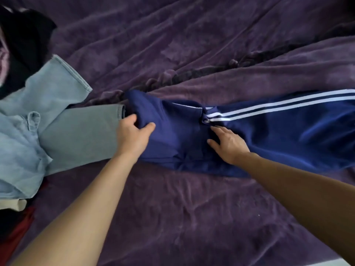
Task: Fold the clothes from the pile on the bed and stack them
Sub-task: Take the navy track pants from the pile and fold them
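Navy track pants (288,135) with white side stripes lie across the purple bed (192,208), stretching from the centre to the right edge. My left hand (132,133) grips the bunched waistband end at the pants' left side, thumb and fingers pinching the fabric. Further right, near the start of the stripes, my right hand (226,144) lies flat on the pants with its fingers spread. The pile of clothes sits at the left: light blue jeans (48,104) on top, with a black garment (25,41) behind them.
A red garment (17,231) and a beige piece (11,204) peek out under the jeans at the lower left. The purple blanket is rumpled, with a ridge running diagonally behind the pants. A pale edge shows at the bottom right corner.
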The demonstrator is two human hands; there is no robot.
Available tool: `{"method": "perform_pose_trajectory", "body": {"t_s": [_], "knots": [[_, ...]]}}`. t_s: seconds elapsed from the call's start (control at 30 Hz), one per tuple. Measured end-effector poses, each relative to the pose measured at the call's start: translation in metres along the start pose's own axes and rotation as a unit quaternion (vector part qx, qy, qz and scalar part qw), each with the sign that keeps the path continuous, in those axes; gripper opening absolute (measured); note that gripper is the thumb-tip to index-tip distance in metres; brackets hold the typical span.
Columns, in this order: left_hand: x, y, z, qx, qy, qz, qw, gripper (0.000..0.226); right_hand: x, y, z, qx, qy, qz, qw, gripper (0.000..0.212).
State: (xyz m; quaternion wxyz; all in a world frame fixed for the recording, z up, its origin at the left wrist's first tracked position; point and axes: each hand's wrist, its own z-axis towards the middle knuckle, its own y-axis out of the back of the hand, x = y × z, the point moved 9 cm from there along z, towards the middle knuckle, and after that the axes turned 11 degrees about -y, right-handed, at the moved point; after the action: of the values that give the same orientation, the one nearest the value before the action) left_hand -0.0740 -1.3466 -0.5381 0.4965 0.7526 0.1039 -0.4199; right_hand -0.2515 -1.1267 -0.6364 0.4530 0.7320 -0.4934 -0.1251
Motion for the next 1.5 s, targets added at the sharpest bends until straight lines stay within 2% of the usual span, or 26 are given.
{"method": "perform_pose_trajectory", "body": {"t_s": [0.2, 0.4, 0.53, 0.7, 0.77, 0.83, 0.87, 1.0, 1.1, 1.17, 1.23, 1.3, 1.37, 1.43, 1.5], "knots": [[-0.125, -0.06, -0.028, 0.089, -0.13, -0.014, 0.987, 0.018, -0.086, 0.062, -0.026, -0.119, -0.089, 0.156, 0.976, 0.036], [-0.223, -0.156, -0.069, 0.149, -0.173, -0.016, 0.973, 0.032, -0.217, 0.121, -0.039, -0.201, -0.175, 0.273, 0.924, 0.029], [-0.278, -0.229, -0.099, 0.165, -0.182, -0.026, 0.969, 0.039, -0.305, 0.163, -0.048, -0.237, -0.209, 0.295, 0.902, 0.026], [-0.326, -0.338, -0.134, 0.215, -0.16, -0.004, 0.963, 0.027, -0.391, 0.205, -0.051, -0.251, -0.225, 0.306, 0.89, 0.025], [-0.334, -0.383, -0.152, 0.281, -0.153, -0.011, 0.948, 0.013, -0.412, 0.213, -0.049, -0.246, -0.228, 0.301, 0.893, 0.026], [-0.329, -0.418, -0.168, 0.359, -0.114, -0.044, 0.925, 0.021, -0.424, 0.218, -0.045, -0.242, -0.228, 0.304, 0.892, 0.026], [-0.323, -0.423, -0.168, 0.367, -0.1, -0.048, 0.923, 0.026, -0.428, 0.219, -0.042, -0.24, -0.232, 0.306, 0.892, 0.026], [-0.286, -0.383, -0.127, 0.249, -0.126, 0.034, 0.96, 0.021, -0.413, 0.227, -0.021, -0.218, -0.222, 0.286, 0.906, 0.041], [-0.244, -0.336, -0.088, 0.163, -0.115, 0.118, 0.973, 0.019, -0.381, 0.215, 0.005, -0.131, -0.21, 0.263, 0.932, 0.08], [-0.216, -0.303, -0.067, 0.098, -0.092, 0.192, 0.972, 0.027, -0.366, 0.199, 0.017, -0.082, -0.216, 0.239, 0.943, 0.105], [-0.181, -0.273, -0.053, 0.042, -0.022, 0.256, 0.965, 0.048, -0.365, 0.186, 0.022, -0.079, -0.24, 0.224, 0.941, 0.117], [-0.132, -0.259, -0.052, 0.044, 0.106, 0.211, 0.971, 0.074, -0.371, 0.18, 0.021, -0.097, -0.266, 0.21, 0.936, 0.118], [-0.092, -0.267, -0.063, 0.071, 0.204, 0.08, 0.973, 0.085, -0.372, 0.178, 0.014, -0.115, -0.268, 0.202, 0.935, 0.11], [-0.08, -0.279, -0.073, 0.083, 0.222, -0.017, 0.971, 0.067, -0.368, 0.176, 0.002, -0.133, -0.263, 0.206, 0.933, 0.092], [-0.089, -0.28, -0.076, 0.064, 0.182, -0.048, 0.98, 0.038, -0.367, 0.174, -0.016, -0.15, -0.272, 0.224, 0.924, 0.079]]}}
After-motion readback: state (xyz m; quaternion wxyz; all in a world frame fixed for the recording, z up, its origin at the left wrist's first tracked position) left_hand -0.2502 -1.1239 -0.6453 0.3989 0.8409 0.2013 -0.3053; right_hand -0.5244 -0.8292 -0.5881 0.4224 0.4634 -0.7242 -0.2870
